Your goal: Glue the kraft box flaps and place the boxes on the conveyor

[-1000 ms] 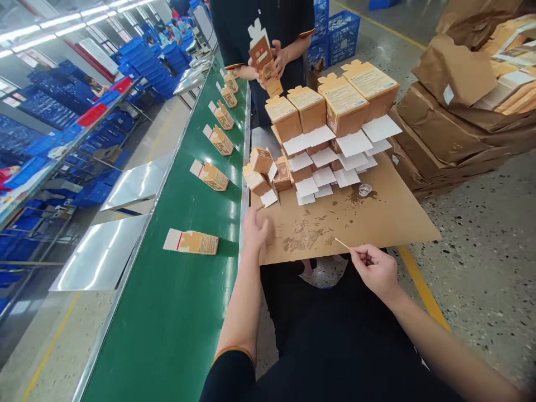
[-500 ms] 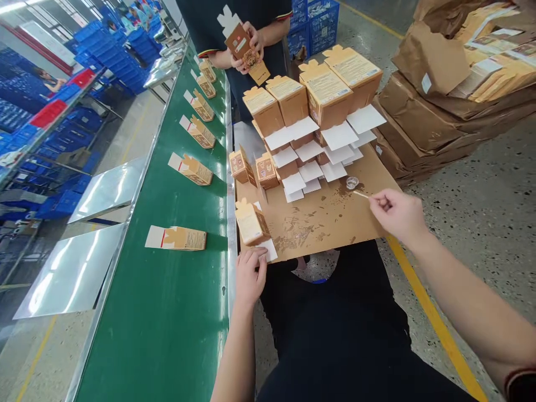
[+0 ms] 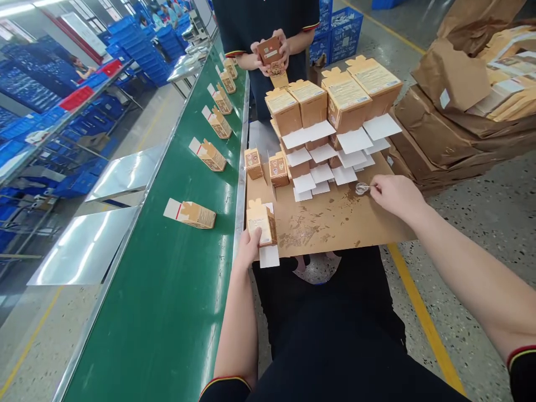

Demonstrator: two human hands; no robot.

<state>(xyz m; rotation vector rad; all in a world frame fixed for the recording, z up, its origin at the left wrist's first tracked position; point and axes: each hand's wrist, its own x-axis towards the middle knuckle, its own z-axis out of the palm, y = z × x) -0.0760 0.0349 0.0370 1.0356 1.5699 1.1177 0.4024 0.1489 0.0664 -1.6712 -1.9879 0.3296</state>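
Observation:
My left hand [image 3: 250, 245] grips a small tan carton [image 3: 262, 223], thumb on its printed top and fingers along its left side. The carton lies at the near left corner of a brown cardboard sheet [image 3: 326, 229], its white flap [image 3: 269, 257] pointing toward me past the edge. My right hand [image 3: 396, 195] pinches a thin pale stick, mostly hidden by the fingers, with its tip at a small clear cup [image 3: 361, 188]. Behind the cup, stacked cartons [image 3: 347, 92] stand in rows with white flaps sticking out.
Left of the sheet runs a green conveyor belt [image 3: 167, 290] bearing spaced cartons [image 3: 196, 215]. Two smaller cartons [image 3: 253, 163] stand beyond my left hand. Across the stack, a co-worker's hands [image 3: 272, 53] hold another carton. Brown-paper bundles [image 3: 448, 134] lie at right.
My left hand has gone from the flap's edge to a grip on the carton. My right hand has brought the stick to the cup. The belt cartons have shifted within view.

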